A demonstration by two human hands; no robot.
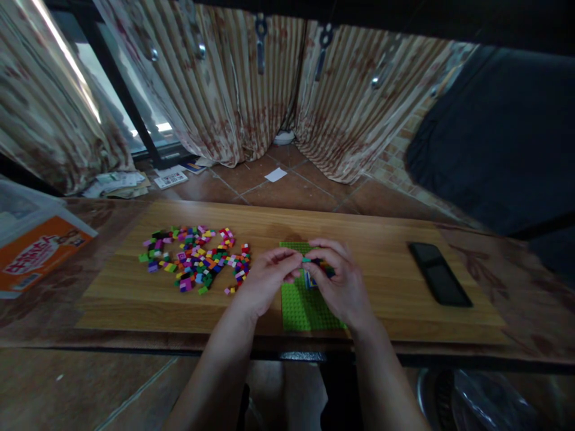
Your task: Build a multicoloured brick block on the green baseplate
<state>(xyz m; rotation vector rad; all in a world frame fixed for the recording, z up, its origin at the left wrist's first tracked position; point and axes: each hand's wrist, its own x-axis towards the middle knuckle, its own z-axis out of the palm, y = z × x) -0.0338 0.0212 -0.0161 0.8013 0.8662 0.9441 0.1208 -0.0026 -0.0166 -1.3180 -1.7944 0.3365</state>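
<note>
Over a green studded baseplate point(299, 308), my two hands meet at their fingertips. Between them shows a small teal toy brick point(306, 260). My right hand point(339, 275) pinches this brick between thumb and finger. My left hand point(272, 272) is closed, its fingertips touching the brick's left end. Beneath my right hand, a low build of coloured bricks point(309, 280) with a blue and white edge sits on the baseplate. My right hand hides much of that build.
A loose spread of many-coloured toy bricks point(193, 263) lies left on the wooden board point(171, 311). A black phone or tablet point(439, 273) lies at right. A clear tub with an orange label point(40, 251) stands far left. Curtains point(233, 90) hang behind.
</note>
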